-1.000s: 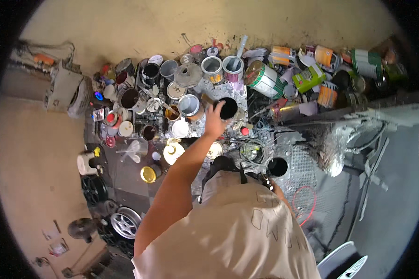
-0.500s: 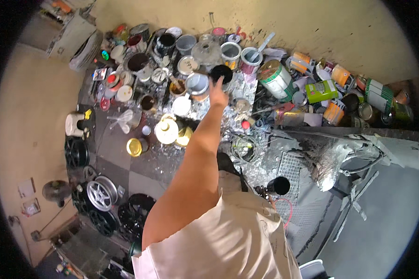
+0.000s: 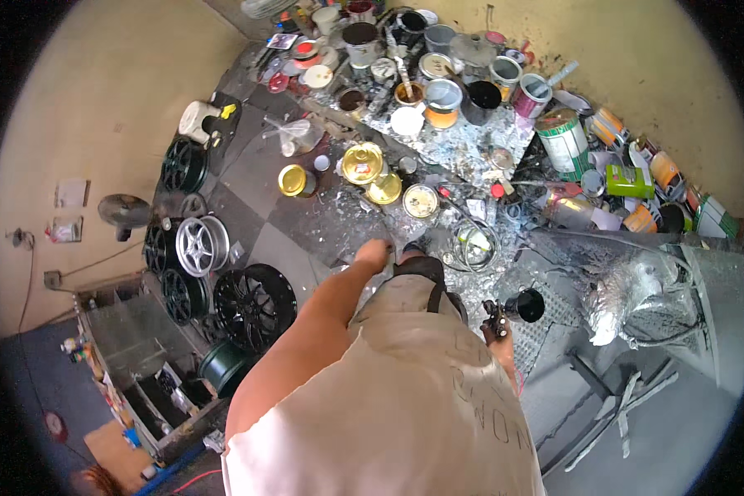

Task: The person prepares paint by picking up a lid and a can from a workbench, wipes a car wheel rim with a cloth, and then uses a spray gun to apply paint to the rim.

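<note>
My left hand [image 3: 374,255] hangs over the floor in front of my body, its fingers curled in; whether anything is in them is hidden. Closed around a spray gun [image 3: 494,319], my right hand [image 3: 502,345] is low at my right side. The gun carries a black cup [image 3: 528,305] that looks dark inside. Ahead of my left hand stand gold-topped cans [image 3: 364,163] and a can with a pale round lid [image 3: 421,201]. Farther off, a black open can [image 3: 481,101] is beside a can with grey-blue contents [image 3: 443,95].
Paint cans and tubs crowd the spattered board [image 3: 463,147] along the wall. A heap of cans [image 3: 632,180] lies at right, above a grey bench [image 3: 570,248]. A coiled hose [image 3: 473,244] is on the floor. Wheel rims [image 3: 256,299] stand at left, near a fan [image 3: 124,213].
My left hand has drawn back from the black can toward my body, its fingers now curled. The view has shifted left and down. The spray gun is still in my right hand.
</note>
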`<control>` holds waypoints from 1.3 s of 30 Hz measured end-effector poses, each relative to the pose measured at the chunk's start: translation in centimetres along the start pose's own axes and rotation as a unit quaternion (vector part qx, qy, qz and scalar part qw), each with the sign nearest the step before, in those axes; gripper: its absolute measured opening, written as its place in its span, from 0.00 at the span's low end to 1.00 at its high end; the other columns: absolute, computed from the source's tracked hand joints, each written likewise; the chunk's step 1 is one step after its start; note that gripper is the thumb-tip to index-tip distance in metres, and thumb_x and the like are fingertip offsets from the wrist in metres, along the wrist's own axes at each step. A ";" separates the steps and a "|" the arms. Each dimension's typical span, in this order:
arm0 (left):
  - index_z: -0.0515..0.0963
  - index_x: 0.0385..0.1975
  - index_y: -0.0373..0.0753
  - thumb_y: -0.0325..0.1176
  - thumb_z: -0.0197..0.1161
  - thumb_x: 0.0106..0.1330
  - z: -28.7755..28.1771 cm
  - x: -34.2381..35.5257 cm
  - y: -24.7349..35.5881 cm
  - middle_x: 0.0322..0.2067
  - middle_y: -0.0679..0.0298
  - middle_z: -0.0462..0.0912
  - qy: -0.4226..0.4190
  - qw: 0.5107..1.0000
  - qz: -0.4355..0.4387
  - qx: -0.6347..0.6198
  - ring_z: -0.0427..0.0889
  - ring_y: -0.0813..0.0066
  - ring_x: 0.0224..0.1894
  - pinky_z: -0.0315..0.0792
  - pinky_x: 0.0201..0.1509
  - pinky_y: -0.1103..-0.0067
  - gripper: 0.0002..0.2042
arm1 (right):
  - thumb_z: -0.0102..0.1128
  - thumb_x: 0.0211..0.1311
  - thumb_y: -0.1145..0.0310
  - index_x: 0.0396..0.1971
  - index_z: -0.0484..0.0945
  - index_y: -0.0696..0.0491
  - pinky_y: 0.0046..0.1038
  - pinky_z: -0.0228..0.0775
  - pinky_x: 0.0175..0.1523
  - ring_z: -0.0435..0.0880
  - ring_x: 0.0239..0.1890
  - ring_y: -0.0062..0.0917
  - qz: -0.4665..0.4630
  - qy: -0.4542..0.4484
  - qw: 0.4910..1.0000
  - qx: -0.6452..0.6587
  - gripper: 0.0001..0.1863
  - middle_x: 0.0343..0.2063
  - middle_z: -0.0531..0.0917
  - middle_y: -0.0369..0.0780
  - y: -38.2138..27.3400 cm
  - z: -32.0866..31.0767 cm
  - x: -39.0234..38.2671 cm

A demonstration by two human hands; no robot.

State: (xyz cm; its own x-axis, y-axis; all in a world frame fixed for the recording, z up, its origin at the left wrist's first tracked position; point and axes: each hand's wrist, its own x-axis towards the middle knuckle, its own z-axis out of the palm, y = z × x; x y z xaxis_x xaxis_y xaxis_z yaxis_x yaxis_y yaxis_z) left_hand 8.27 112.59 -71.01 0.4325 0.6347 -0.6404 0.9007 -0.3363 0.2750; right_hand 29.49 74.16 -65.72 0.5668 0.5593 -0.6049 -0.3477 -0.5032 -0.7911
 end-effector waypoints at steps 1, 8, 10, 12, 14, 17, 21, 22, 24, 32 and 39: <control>0.86 0.49 0.43 0.41 0.59 0.72 0.4 -1.3 -3.1 0.49 0.48 0.87 -0.002 0.999 -0.034 0.012 0.85 0.46 0.54 0.78 0.58 0.56 0.14 | 0.67 0.71 0.71 0.55 0.76 0.51 0.22 0.65 0.25 0.73 0.25 0.15 0.006 -0.005 1.000 0.010 0.16 0.34 0.81 0.30 -0.7 0.3 0.2; 0.86 0.54 0.42 0.41 0.62 0.71 4.5 4.7 -23.0 0.58 0.53 0.84 -0.109 0.967 -0.017 0.229 0.84 0.52 0.59 0.79 0.61 0.61 0.17 | 0.68 0.71 0.70 0.57 0.75 0.51 0.22 0.68 0.26 0.76 0.27 0.15 -0.031 -0.019 0.999 -0.003 0.18 0.34 0.82 0.31 -2.9 3.0 1.6; 0.87 0.50 0.41 0.41 0.63 0.68 5.4 10.4 -24.3 0.54 0.52 0.86 -0.089 0.976 -0.009 0.200 0.86 0.52 0.55 0.80 0.58 0.61 0.16 | 0.68 0.70 0.70 0.57 0.74 0.51 0.23 0.69 0.26 0.76 0.27 0.15 -0.012 0.008 1.000 -0.009 0.19 0.35 0.83 0.31 -4.2 4.9 1.0; 0.87 0.49 0.41 0.41 0.63 0.67 4.2 14.3 -22.4 0.52 0.50 0.87 -0.076 0.989 -0.011 0.127 0.87 0.52 0.53 0.80 0.57 0.61 0.16 | 0.69 0.69 0.70 0.58 0.74 0.52 0.24 0.70 0.27 0.77 0.27 0.16 0.010 0.056 0.998 -0.037 0.20 0.36 0.84 0.32 -5.5 7.2 1.1; 0.87 0.51 0.42 0.39 0.60 0.68 -0.3 14.6 -15.7 0.52 0.48 0.86 -0.066 0.997 -0.021 -0.037 0.87 0.53 0.54 0.80 0.59 0.61 0.16 | 0.69 0.69 0.71 0.59 0.74 0.52 0.24 0.70 0.27 0.79 0.28 0.16 -0.016 0.089 0.995 -0.052 0.22 0.38 0.85 0.33 -3.7 8.7 1.1; 0.86 0.47 0.39 0.43 0.63 0.69 3.7 22.6 -17.7 0.37 0.54 0.88 0.019 0.937 -0.106 -0.333 0.86 0.63 0.36 0.80 0.42 0.65 0.16 | 0.69 0.69 0.71 0.64 0.72 0.52 0.23 0.74 0.29 0.82 0.35 0.16 0.019 0.071 0.996 -0.057 0.25 0.40 0.85 0.34 -3.7 11.0 1.1; 0.82 0.46 0.37 0.39 0.63 0.71 6.8 31.5 -18.8 0.33 0.60 0.84 0.019 0.928 0.031 -0.372 0.81 0.67 0.30 0.75 0.34 0.69 0.13 | 0.65 0.72 0.70 0.62 0.73 0.54 0.22 0.78 0.30 0.82 0.34 0.17 0.070 0.113 0.989 -0.065 0.22 0.40 0.85 0.35 -8.3 16.7 0.7; 0.81 0.47 0.37 0.38 0.62 0.71 6.7 32.8 -18.2 0.35 0.60 0.84 0.005 0.876 -0.032 -0.480 0.81 0.66 0.30 0.74 0.34 0.69 0.13 | 0.65 0.72 0.70 0.62 0.73 0.54 0.22 0.78 0.30 0.82 0.34 0.17 0.101 0.106 0.987 -0.062 0.21 0.40 0.85 0.35 -9.6 17.5 0.8; 0.80 0.48 0.40 0.40 0.61 0.73 3.8 33.2 -15.9 0.36 0.62 0.84 0.004 0.668 -0.179 -0.723 0.81 0.67 0.31 0.74 0.33 0.72 0.13 | 0.63 0.73 0.69 0.59 0.75 0.55 0.21 0.76 0.30 0.81 0.33 0.15 0.135 0.098 0.983 -0.081 0.18 0.39 0.85 0.34 -12.4 19.7 1.1; 0.78 0.51 0.48 0.43 0.56 0.78 -0.2 38.7 -14.1 0.39 0.69 0.83 0.100 0.379 -0.357 -0.848 0.81 0.73 0.34 0.70 0.29 0.78 0.11 | 0.63 0.70 0.73 0.59 0.75 0.55 0.23 0.70 0.33 0.76 0.29 0.14 0.189 0.092 0.974 -0.086 0.19 0.34 0.81 0.32 -14.5 23.4 2.4; 0.77 0.42 0.43 0.38 0.51 0.79 -1.0 41.2 -14.3 0.30 0.66 0.82 0.120 0.285 -0.330 -0.892 0.81 0.75 0.30 0.76 0.30 0.78 0.09 | 0.64 0.69 0.74 0.57 0.78 0.55 0.22 0.72 0.34 0.76 0.29 0.14 0.200 0.126 0.970 -0.050 0.17 0.34 0.82 0.33 -13.9 25.5 1.0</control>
State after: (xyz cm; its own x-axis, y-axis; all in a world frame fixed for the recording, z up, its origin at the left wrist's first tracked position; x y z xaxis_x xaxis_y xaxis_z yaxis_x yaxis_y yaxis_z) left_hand 13.18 144.22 -100.60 -0.0577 0.2518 -0.9661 -0.7151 0.6648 0.2160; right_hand 15.85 98.57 -57.62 0.5696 0.1335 -0.8110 -0.5110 -0.7154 -0.4766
